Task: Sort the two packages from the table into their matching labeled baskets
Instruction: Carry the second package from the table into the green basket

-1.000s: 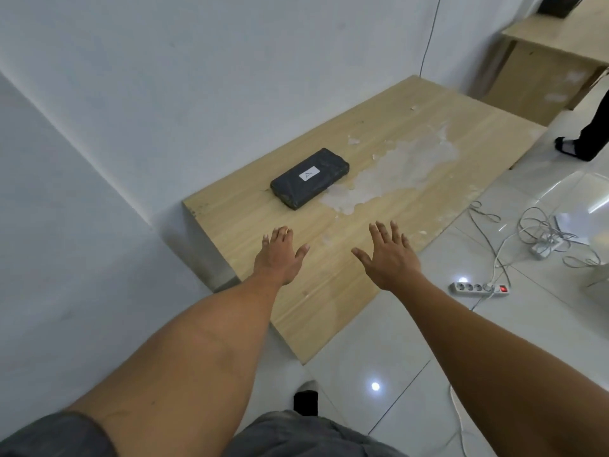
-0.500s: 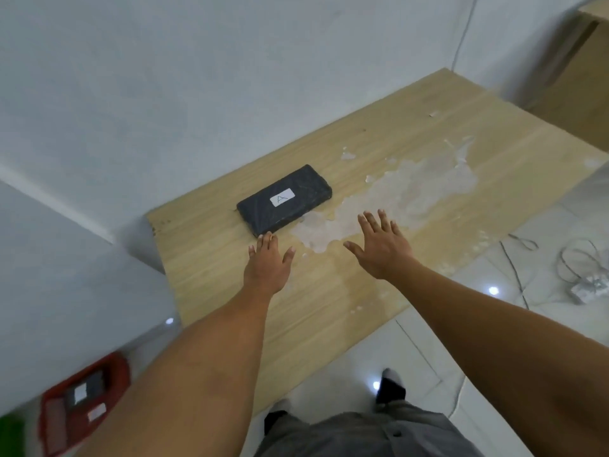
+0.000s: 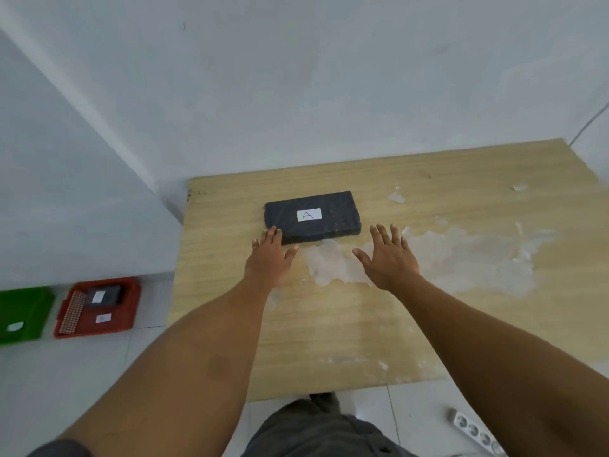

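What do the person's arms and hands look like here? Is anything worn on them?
Both forearms are bare down to the wrists. No glove, ring, watch or bracelet shows on the left hand or the right hand. A dark grey sleeve edge shows only at the left upper arm, at the bottom corner of the view. The right arm's sleeve is out of view.

Single head-mounted wide-angle view, looking forward and steeply down from above the table [image 3: 329,324]. Near range: forearms fill the lower frame; the wall rises just beyond the fingers [image 3: 384,230].
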